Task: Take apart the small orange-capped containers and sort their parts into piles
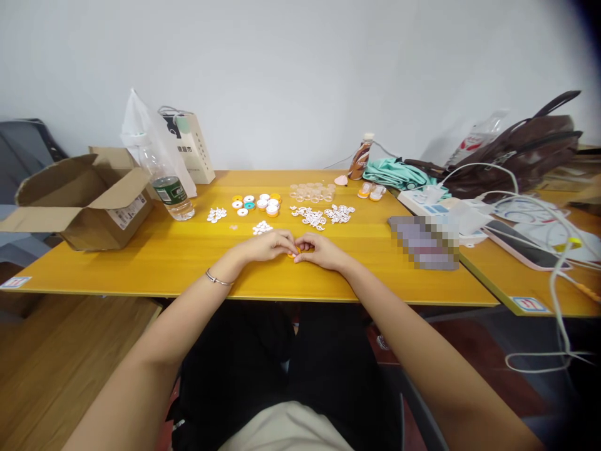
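Near the front edge of the table, my left hand (pixel 270 245) and my right hand (pixel 323 251) meet, fingertips pinched together on a small yellow plastic piece (pixel 294 254). Fingers cover most of it, so its full shape is hidden. Just beyond my left hand lies a pile of small white parts (pixel 261 227). Behind that are round white, yellow and teal cases (pixel 268 204), some stacked. White plates with holes (pixel 313 217) are spread beyond my right hand, with clear round cups (pixel 312 191) in rows behind them. More little white pieces (pixel 216 215) sit to the left.
An open cardboard box (pixel 94 207) and a water bottle (pixel 171 191) stand at the left, a paper bag (pixel 196 150) behind. To the right are a blurred-out flat object (pixel 425 243), a power strip (pixel 436 210) with cables, a phone (pixel 523 244) and a brown bag (pixel 516 153).
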`<state>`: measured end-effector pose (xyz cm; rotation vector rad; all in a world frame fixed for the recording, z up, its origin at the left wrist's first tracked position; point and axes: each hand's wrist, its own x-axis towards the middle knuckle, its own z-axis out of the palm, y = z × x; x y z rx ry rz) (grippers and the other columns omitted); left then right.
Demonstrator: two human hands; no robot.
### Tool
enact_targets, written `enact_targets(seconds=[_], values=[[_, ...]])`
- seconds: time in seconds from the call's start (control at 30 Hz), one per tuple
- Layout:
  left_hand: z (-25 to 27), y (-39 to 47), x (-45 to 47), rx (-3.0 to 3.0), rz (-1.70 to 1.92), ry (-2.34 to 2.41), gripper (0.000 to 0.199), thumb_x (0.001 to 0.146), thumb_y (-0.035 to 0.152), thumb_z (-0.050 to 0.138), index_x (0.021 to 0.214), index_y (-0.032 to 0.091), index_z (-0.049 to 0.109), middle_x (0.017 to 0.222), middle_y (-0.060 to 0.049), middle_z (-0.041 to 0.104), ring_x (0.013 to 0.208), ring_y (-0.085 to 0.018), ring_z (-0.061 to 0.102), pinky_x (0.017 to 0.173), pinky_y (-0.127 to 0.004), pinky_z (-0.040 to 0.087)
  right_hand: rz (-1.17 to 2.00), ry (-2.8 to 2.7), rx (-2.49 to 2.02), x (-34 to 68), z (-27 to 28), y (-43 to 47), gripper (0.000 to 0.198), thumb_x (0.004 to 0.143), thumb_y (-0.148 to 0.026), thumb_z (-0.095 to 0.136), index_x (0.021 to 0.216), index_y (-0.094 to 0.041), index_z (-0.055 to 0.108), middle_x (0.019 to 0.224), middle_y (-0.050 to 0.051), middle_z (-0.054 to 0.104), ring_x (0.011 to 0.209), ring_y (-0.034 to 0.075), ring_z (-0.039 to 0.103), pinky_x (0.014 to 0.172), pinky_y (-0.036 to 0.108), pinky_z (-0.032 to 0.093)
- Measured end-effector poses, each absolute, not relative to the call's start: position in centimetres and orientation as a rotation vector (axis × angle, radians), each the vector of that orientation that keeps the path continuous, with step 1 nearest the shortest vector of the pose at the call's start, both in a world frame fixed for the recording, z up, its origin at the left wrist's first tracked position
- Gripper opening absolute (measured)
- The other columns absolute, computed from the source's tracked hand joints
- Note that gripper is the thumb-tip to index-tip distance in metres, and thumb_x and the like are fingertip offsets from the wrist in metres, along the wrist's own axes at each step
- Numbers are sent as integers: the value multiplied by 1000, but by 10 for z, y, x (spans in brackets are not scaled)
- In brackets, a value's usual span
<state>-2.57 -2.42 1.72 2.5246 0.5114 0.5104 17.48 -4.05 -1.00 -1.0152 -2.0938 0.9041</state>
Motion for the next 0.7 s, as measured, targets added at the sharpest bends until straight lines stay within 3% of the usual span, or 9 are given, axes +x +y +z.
enact_targets(seconds=[0.33,0.7], values=[[26,-28,-17,2756,380,522,17,84,13,47,88,18,63,88,-5,55,86,-16,52,79,-27,41,976,-2097,-968,175,-9,-40,18,62,-25,73,74,-17,62,68,-3,54,66,12,48,63,26,39],[21,-31,-18,2599,461,596,10,85,14,48,87,15,57,87,-5,56,82,-14,53,76,-27,43,927,-2134,-971,175,-8,-41,18,63,-29,72,75,-18,64,69,-2,52,67,12,47,65,26,39]])
